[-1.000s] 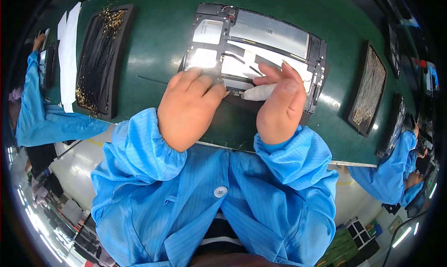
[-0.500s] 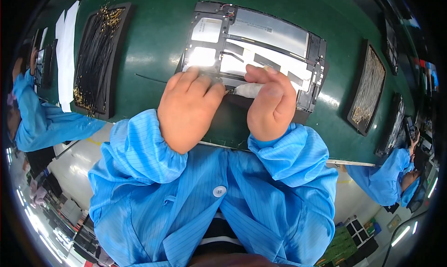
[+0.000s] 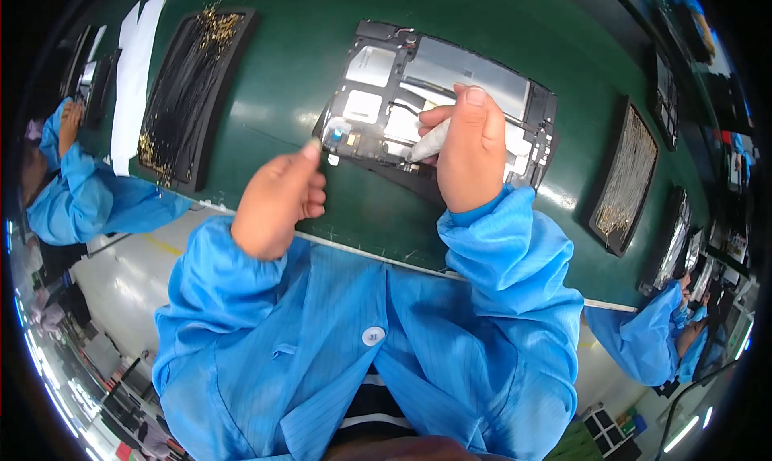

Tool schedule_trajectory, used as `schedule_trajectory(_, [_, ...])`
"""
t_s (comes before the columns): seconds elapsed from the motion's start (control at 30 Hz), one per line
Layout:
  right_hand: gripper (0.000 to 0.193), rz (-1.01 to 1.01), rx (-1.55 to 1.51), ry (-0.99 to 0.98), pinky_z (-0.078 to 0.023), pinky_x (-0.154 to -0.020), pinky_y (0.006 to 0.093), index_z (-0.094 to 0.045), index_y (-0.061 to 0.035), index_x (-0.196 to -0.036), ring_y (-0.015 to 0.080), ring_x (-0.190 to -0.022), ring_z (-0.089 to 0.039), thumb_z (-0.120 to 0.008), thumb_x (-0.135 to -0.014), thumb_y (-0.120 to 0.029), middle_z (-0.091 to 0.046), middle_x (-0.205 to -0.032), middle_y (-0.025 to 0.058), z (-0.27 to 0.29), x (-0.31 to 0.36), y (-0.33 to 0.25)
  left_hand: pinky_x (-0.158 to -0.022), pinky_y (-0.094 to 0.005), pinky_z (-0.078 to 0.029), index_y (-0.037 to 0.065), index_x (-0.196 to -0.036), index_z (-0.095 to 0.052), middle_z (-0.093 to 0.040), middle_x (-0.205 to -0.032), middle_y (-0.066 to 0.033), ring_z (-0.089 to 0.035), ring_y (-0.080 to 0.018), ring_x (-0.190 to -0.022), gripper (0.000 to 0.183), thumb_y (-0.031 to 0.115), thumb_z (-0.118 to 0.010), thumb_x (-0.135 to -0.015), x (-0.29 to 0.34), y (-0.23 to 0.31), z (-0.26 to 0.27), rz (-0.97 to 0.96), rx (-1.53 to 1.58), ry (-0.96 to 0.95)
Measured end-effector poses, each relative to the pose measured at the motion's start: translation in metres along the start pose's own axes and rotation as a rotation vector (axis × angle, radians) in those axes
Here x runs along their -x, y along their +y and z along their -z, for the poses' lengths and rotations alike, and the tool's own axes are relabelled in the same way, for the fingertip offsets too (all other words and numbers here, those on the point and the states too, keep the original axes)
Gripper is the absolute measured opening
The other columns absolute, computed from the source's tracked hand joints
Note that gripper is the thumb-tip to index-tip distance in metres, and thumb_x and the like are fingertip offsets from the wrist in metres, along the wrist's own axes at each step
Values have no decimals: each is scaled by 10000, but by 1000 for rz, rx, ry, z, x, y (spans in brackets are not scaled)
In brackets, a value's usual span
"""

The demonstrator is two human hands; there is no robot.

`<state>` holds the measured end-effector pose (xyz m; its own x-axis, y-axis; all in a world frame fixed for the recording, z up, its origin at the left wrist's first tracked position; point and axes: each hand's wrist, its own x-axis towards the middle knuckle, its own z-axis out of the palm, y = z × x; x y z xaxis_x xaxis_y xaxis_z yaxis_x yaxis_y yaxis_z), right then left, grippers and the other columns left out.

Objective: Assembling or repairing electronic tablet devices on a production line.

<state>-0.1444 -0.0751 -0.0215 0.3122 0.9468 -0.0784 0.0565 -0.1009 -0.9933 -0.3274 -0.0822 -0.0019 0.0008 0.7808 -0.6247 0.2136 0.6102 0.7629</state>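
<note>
left hand [image 3: 277, 203] – loosely curled, empty | right hand [image 3: 473, 151] – grips white stick [image 3: 429, 143] on flat panel [image 3: 378, 99]

The green table [image 3: 322, 67] looked smooth and faintly glossy, the opened tablet frame [image 3: 378, 99] showed matt black plastic with a shiny metal plate [image 3: 474, 79], and the blue sleeves [image 3: 498, 252] were smooth cloth.

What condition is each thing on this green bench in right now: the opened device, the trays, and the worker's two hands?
Opened tablet: lying flat, back cover off, insides exposed.
White tool: gripped, tip on the tablet's insides.
Right hand: closed around the white tool.
Left hand: loosely curled, empty, lifted near the tablet's corner.
Left tray: filled with thin dark parts.
Right tray: filled likewise.
</note>
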Motion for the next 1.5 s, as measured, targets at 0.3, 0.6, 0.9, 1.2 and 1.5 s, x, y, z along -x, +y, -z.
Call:
schedule_trajectory(0.3, [532,-19,-91,3,-435,-590,258,-355,64,-1082,167,-618,-533,-319,-856,-416,-539,-703,108,6,-3,-3,-513,-199,-378,-7,-1009,-482,-516,-754,-26,-482,-97,-610,296,160,-501,-765,1,8,2,-98,169,-8])
schedule_trajectory(0.6, [423,-259,-213,-185,-418,-555,227,-421,32,-1085,130,-591,-512,-445,-824,-300,-550,-699,95,13,7,-25,-533,-199,-420,-63,-1087,-439,-521,-781,-59,-485,-88,-616,366,124,-481,-776,15,-6,-14,178,34,-372])
schedule_trajectory(0.9, [390,-11,488,-486,-413,-740,298,-492,-16,-1063,265,-821,-553,-443,-766,-264,-572,-883,172,10,0,-25,-517,-192,-403,-45,-1106,-411,-491,-777,-36,-474,-77,-600,367,109,-464,-777,9,-3,-14,262,9,-391])
schedule_trajectory(1.2, [370,65,779,-672,-409,-763,343,-545,-51,-999,302,-859,-530,-434,-739,-290,-561,-921,169,0,-19,-30,-507,-196,-403,-18,-1097,-425,-494,-773,-35,-483,-85,-593,347,106,-470,-776,-11,-3,-11,270,109,-478])
schedule_trajectory(1.5, [222,-36,720,-576,-445,-690,377,-608,-1,-741,327,-718,-571,-461,-680,-156,-577,-751,208,-14,-16,-22,-440,-232,-447,7,-1090,-417,-518,-677,-45,-534,-124,-541,300,136,-456,-823,-17,-9,-1,225,115,-487])
